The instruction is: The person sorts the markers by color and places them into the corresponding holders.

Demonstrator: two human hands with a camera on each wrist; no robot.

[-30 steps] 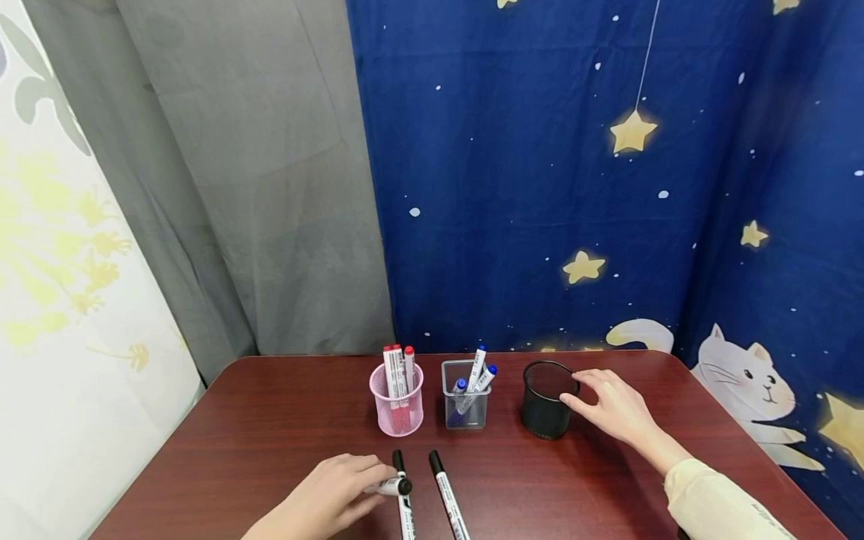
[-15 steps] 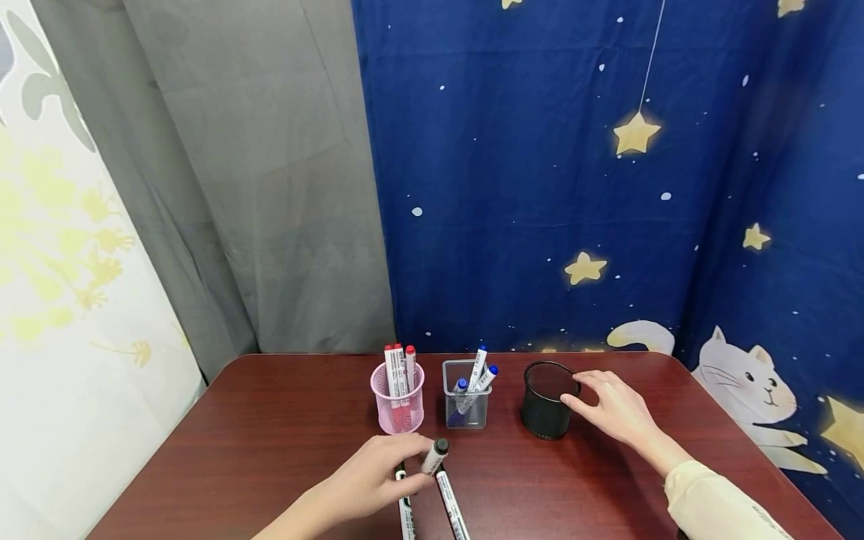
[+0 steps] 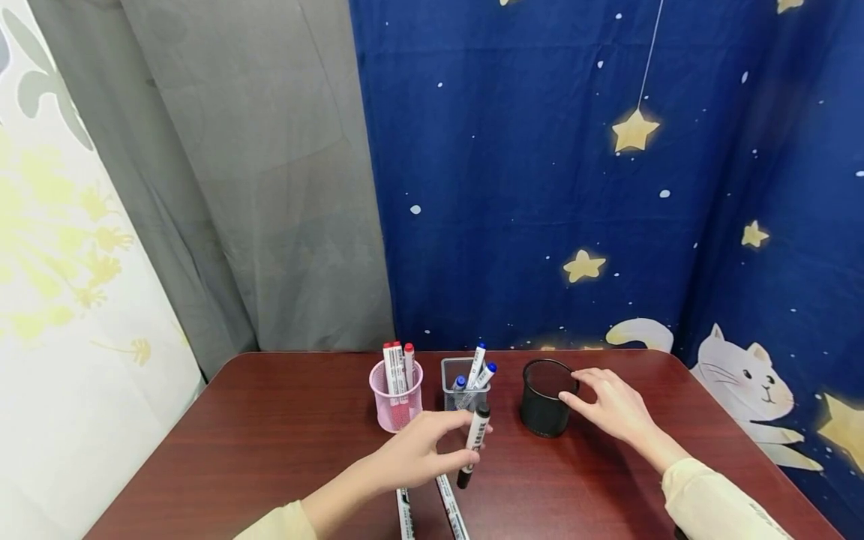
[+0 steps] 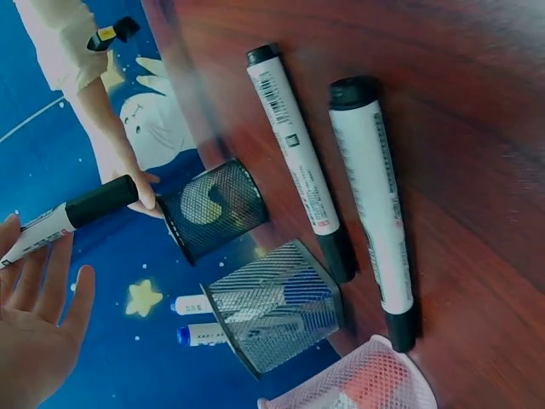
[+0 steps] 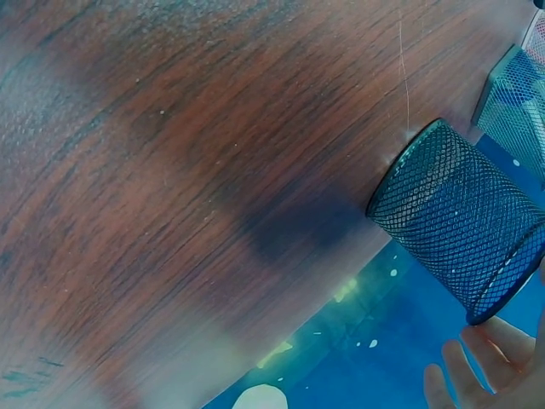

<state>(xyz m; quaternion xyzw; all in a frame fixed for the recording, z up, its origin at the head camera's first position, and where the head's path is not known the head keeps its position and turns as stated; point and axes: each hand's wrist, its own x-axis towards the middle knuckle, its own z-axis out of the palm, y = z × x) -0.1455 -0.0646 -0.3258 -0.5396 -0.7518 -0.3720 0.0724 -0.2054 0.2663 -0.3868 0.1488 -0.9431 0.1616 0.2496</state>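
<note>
My left hand (image 3: 421,450) pinches a white marker (image 3: 476,439) with black ends between thumb and fingers. The marker is held nearly upright above the table, in front of the grey square mesh pen cup. At the right, a round black mesh pen cup (image 3: 544,417) stands with its top open. My right hand (image 3: 613,409) holds it by the rim, thumb on the near side and fingers on the right. Two more black-capped markers lie on the table under my left arm, a thinner-looking one (image 4: 294,141) and a nearer one (image 4: 371,204).
A pink round mesh cup (image 3: 382,409) with several red-capped markers stands at the back left. Beside it is the grey square mesh cup (image 3: 447,397) with blue-capped markers. The dark red table (image 3: 270,427) ends at a grey curtain (image 3: 270,187) and a blue starry one (image 3: 506,187).
My left hand has moved right and forward with the marker, turning it from lying nearly flat to nearly upright. The right hand stays at the black cup.
</note>
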